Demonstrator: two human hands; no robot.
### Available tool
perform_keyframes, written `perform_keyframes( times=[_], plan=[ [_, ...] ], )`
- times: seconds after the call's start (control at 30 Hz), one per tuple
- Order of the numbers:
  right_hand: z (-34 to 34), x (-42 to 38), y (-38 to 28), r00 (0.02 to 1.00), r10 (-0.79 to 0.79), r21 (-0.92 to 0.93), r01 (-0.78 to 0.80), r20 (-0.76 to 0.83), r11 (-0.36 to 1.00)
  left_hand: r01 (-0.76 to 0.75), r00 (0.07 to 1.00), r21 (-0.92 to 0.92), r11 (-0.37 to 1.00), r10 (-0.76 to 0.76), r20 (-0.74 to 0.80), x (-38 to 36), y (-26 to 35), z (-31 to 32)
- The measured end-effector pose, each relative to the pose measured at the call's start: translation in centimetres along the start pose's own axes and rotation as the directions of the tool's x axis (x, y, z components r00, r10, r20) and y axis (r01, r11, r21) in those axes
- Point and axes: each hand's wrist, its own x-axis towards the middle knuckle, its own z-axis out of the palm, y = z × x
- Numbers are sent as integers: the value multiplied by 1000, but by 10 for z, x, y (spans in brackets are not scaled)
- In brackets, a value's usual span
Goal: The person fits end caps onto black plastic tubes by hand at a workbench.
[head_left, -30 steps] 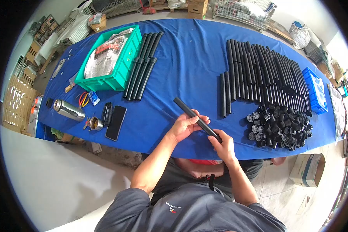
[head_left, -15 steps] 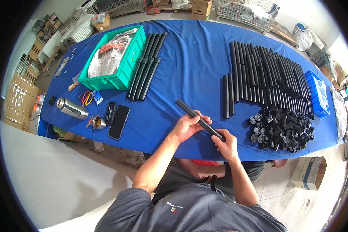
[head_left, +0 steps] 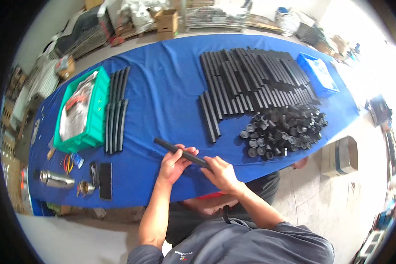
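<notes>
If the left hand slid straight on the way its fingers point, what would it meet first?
Judging loosely, the left hand, wrapped around the black tube, points up and right across bare blue tablecloth. The first thing in line looks like the nearest loose tubes, though depth is unclear.

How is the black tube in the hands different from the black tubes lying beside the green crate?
The black tube is held above the table by the left hand and the right hand; the tubes beside the green crate lie on the blue table. The held tube slants across the view; those lie parallel in a neat row. The held tube is single; those form a group. All are black and slender.
</notes>
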Motion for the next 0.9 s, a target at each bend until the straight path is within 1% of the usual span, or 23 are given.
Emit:
perform_keyframes(
  times=[0.07, 0.1, 0.13, 0.17, 0.2, 0.23, 0.27, 0.33, 0.37, 0.4, 0.43, 0.47, 0.53, 0.57, 0.67, 0.7, 0.73, 0.8, 0.83, 0.87, 0.9],
  plan=[
    [-1, 2, -3, 995, 89, 69, -92, 45, 993, -17, 1000, -35, 999, 16, -15, -1, 0, 0],
    [-3, 6, -3, 998, 51, 162, -56, 32, 985, -11, 1000, -56, 998, 11, -7, -2, 0, 0],
    [-9, 9, -5, 970, 194, 228, -224, 145, 948, -9, 1000, -75, 997, 10, 0, -2, 1, 0],
    [-16, 12, -9, 909, 321, 276, -390, 266, 878, -8, 1000, -92, 996, 8, 3, -2, 1, 0],
    [-21, 15, -15, 818, 423, 302, -548, 390, 780, -8, 1000, -77, 997, 7, -11, -1, 2, 3],
    [-4, 10, -4, 998, 68, 219, -69, 11, 973, -8, 1000, -61, 998, 7, -27, -1, 3, 6],
    [6, 2, 7, 999, 38, 150, -35, -15, 988, -9, 999, -46, 999, 7, -44, -1, 2, 7],
    [1, 4, -2, 998, -26, 7, 26, -58, 1000, -12, 1000, -34, 999, 11, -25, -1, 2, 6],
    [-4, 5, -7, 980, 180, 175, -192, 83, 966, -13, 1000, -27, 1000, 12, -17, -2, 2, 5],
    [-16, 12, -17, 904, 347, 302, -414, 251, 859, -10, 1000, -39, 999, 10, 1, -2, 2, 4],
    [-22, 15, -22, 776, 460, 378, -619, 432, 689, -7, 1000, -50, 999, 7, 18, -2, 2, 3],
    [-23, 14, -20, 811, 428, 356, -567, 398, 743, -3, 999, -61, 998, 5, 35, -2, 3, 2],
    [-17, 12, -9, 875, 354, 305, -454, 329, 837, -1, 1000, -40, 999, 0, -16, -1, 3, 6],
    [6, 0, 7, 996, 90, 211, -88, 3, 973, 0, 999, -29, 1000, -1, -40, 0, 3, 8],
    [6, -2, -2, 990, 139, 174, -138, 8, 975, -6, 999, -32, 999, 5, -41, 0, 1, 2],
    [-1, 1, -4, 952, 252, 286, -294, 174, 912, -6, 1000, -39, 999, 5, -30, 0, 1, 2],
    [-10, 5, -9, 910, 324, 312, -397, 260, 863, -5, 1000, -45, 999, 4, -20, -1, 2, 3],
    [-22, 11, -19, 790, 440, 333, -590, 427, 736, -1, 1000, -39, 999, 0, -17, -2, 2, 5],
    [-9, 6, -8, 959, 219, 281, -264, 182, 923, -1, 1000, -28, 1000, 1, -22, -2, 1, 6],
    [-2, 2, 1, 964, 207, 274, -247, 169, 929, -3, 1000, -18, 1000, 2, -27, -1, 1, 7],
    [0, 2, 2, 968, 196, 266, -232, 157, 935, -10, 1000, 1, 1000, 10, 17, 0, 1, 3]
  ],
)
